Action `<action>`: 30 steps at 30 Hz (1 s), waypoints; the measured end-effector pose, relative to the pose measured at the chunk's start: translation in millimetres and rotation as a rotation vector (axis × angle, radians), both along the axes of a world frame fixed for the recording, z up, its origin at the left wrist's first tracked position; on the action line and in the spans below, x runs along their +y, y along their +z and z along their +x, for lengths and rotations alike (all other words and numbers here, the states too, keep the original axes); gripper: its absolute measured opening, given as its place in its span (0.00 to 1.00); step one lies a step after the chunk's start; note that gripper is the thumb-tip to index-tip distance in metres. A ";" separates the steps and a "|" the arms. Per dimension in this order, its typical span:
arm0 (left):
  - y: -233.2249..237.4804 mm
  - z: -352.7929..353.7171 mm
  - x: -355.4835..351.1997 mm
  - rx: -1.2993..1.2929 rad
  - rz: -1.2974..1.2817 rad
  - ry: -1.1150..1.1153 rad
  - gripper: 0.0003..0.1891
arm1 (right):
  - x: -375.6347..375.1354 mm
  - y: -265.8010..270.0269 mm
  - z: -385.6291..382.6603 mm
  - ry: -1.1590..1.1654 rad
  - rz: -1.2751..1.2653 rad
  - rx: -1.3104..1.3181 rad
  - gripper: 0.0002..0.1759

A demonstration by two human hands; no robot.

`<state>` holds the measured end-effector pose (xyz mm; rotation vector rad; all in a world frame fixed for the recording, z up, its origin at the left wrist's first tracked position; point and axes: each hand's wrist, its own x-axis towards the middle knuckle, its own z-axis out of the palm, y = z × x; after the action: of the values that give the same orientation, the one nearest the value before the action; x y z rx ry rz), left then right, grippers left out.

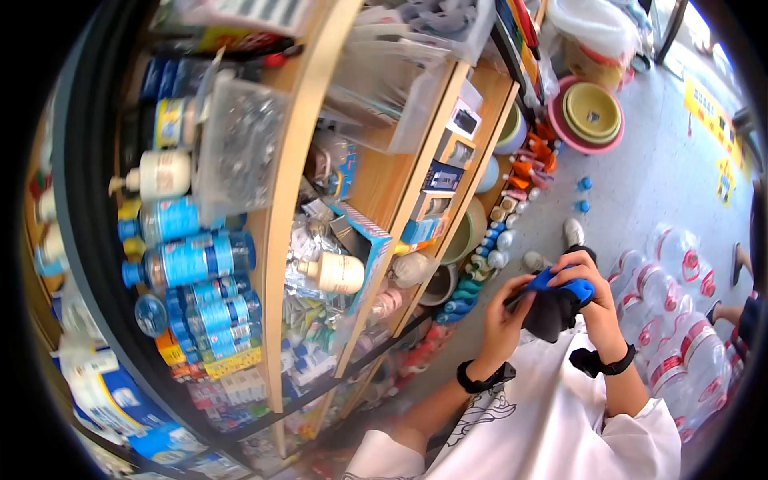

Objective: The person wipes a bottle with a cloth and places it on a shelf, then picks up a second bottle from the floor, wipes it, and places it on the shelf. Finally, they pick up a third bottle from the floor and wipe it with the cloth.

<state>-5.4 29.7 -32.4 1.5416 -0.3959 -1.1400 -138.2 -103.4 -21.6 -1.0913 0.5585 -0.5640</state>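
Both hands are up in front of my white shirt (552, 416): my left hand (502, 320) pinches the near left edge of a black and blue fabric piece (554, 314), and my right hand (596, 300) curls closed over its right side. It hangs between them above the floor (640, 184). Wooden shelves (280, 240) stand to the left and packed water bottles (680, 320) lie just right.

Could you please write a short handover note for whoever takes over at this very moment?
Left hand: grips the black and blue fabric item on its left side.
Right hand: grips it on the right.
Item: held in the air, between the wooden shelves and the bottled water packs.
Done: the item is in both hands.
Remaining: it rests on no shelf yet.
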 end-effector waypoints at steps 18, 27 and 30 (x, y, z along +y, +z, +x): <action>141.1 189.8 -9.1 -1.629 -0.095 0.967 0.21 | 17.5 -74.2 32.8 -0.066 0.451 0.009 0.37; 178.2 256.8 -1.2 -1.327 -0.101 0.953 0.36 | 10.1 -78.8 27.4 -0.018 0.419 -0.005 0.40; 192.1 269.2 -1.2 -1.269 -0.083 0.942 0.29 | 9.0 -71.2 27.4 -0.059 0.453 0.018 0.39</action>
<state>263.8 28.5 159.7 1.8785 -0.4249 0.6585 -110.8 -94.4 -92.8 -0.6529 0.6962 -0.4502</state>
